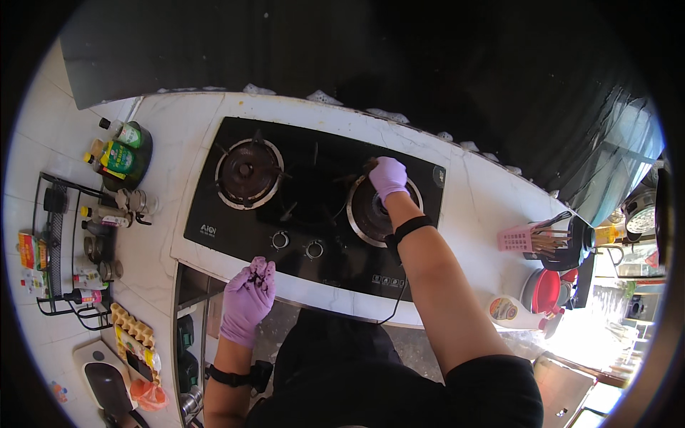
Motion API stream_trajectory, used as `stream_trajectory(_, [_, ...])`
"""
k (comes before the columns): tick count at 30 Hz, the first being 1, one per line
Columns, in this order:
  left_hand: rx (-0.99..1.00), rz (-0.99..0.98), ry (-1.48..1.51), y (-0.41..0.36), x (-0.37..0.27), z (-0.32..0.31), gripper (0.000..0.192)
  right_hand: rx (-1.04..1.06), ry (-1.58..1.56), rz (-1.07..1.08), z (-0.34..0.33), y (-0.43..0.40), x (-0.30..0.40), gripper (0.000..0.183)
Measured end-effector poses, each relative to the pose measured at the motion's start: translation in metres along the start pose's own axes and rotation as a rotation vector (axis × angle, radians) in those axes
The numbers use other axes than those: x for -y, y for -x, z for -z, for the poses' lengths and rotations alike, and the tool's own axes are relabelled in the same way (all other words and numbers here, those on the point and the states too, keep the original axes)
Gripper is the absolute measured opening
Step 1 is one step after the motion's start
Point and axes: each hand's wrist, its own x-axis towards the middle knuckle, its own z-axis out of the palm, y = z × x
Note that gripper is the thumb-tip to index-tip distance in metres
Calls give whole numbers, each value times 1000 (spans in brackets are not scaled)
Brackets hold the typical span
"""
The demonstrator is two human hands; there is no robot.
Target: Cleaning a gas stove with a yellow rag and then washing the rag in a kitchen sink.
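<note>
A black glass gas cooktop [310, 214] with two burners is set in a white marbled counter. My right hand [389, 176], in a light purple rubber glove, is closed over the upper part of the right burner [369, 216]; a small brown thing shows at its fingers, too hidden to name. My left hand [249, 299], gloved alike, is palm up off the cooktop's front edge, with dark dirt on its curled fingers and nothing plainly held. The left burner [246, 174] looks brown inside its metal ring. Two control knobs [314, 249] sit near the front.
Bottles [119, 155] and a black wire rack [56, 246] of jars stand left, above an egg tray [131, 326]. On the right are a pink basket [515, 239] of wooden sticks, a red bowl [547, 290] and a white bottle [511, 312]. Foam lies along the dark panel's lower edge.
</note>
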Motion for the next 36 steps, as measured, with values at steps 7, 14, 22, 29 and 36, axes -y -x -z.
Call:
stream_trajectory(7, [-3,10,15,-6,-8,-6,27,183,247,215,-10,83,70,14])
stream_trajectory(14, [101,34,-27,-10,-16,-20,28,145,74,239,-5,82,40,20])
stream_trajectory(22, [23,58,26,-10,-12,-4,26,42,144,150,4,19,30,19])
stream_trajectory(29, [13,36,48,-8,-14,2,25,328,103,329,-12,48,46,30])
stream_trajectory(36, [2,12,-37,-16,-11,1,25,174,123,134,-14,-40,26,28])
